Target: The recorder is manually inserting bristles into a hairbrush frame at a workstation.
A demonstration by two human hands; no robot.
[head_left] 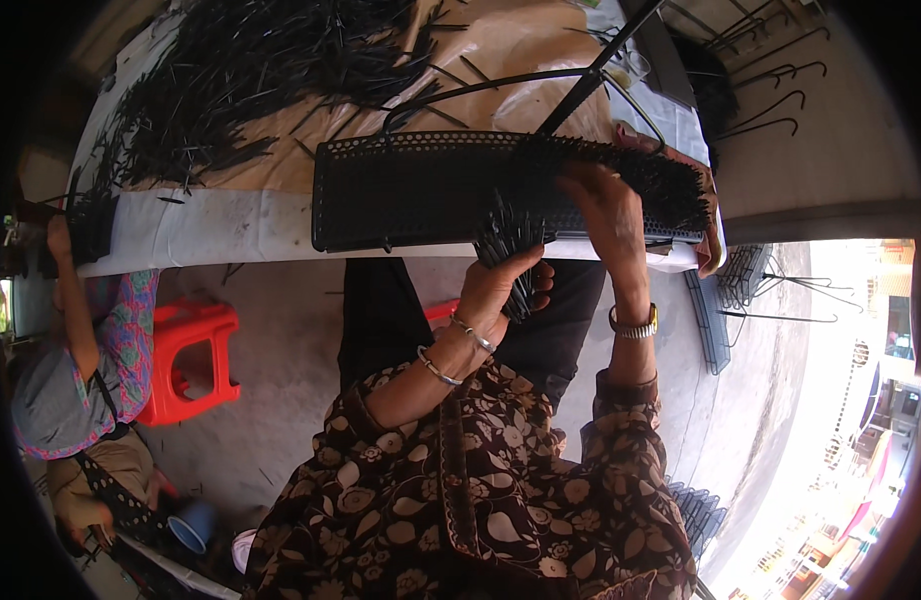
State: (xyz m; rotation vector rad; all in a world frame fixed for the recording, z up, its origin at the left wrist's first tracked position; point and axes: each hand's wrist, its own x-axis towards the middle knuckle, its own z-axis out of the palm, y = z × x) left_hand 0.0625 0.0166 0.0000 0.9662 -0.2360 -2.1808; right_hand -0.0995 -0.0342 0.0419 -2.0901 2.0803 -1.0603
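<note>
My left hand (501, 285) is closed round a bundle of thin black strips (508, 235), their ends fanning up out of the fist. My right hand (606, 195) reaches over a long black perforated metal tray (381, 190). Its fingertips are bent together low against the tray; what they pinch is too dark and small to make out. Dense black strips (671, 190) stand packed upright in the right part of the tray, beside my right hand. The tray's left part shows bare holes along its upper rim.
A large heap of loose black strips (251, 70) covers the table's left side, on brown and white sheeting (216, 230). A black metal handle (491, 80) rises behind the tray. A red stool (196, 360) and other people are at left; wire racks (746, 275) stand at right.
</note>
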